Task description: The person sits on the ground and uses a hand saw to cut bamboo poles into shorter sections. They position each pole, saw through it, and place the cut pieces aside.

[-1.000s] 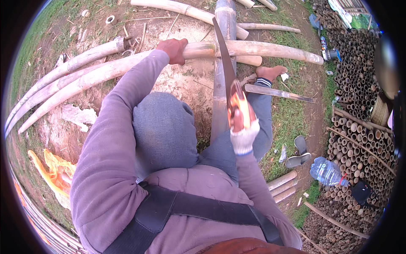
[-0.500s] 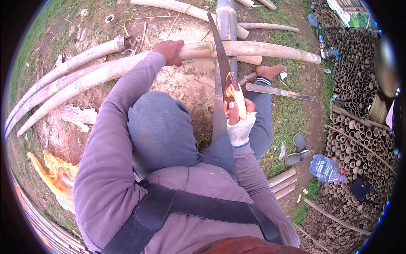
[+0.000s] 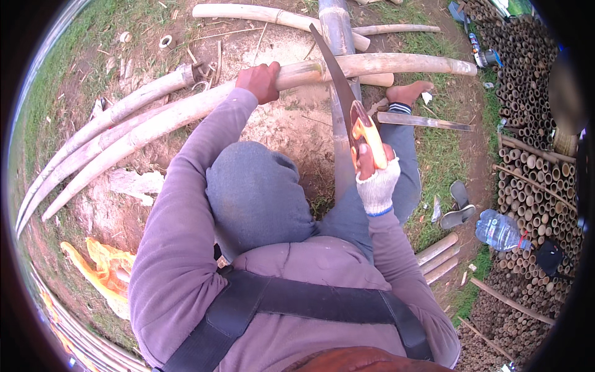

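My left hand (image 3: 259,82), bare, is wrapped over a long pale bamboo pole (image 3: 403,64) that runs from the lower left to the upper right. My right hand (image 3: 377,173), in a white glove with bare fingertips, is closed round the yellow handle of a handsaw (image 3: 338,77). The saw's dark blade crosses the pole to the right of my left hand, its tip reaching past the far side. Whether the teeth have bitten into the pole, I cannot tell. Under the pole lies a thick greyish bamboo log (image 3: 338,37), pointing away from me.
Two more curved poles (image 3: 133,96) lie at left beside the held one. My bare foot (image 3: 410,92) rests near a split bamboo strip (image 3: 427,121). Sandals (image 3: 458,204), a plastic bottle (image 3: 501,230) and stacked bamboo tubes (image 3: 533,180) are at right. Orange netting (image 3: 102,266) lies lower left.
The whole view has turned and shifted slightly. The saw appears drawn back a little toward me across the pole. My left hand keeps its grip on the pole.
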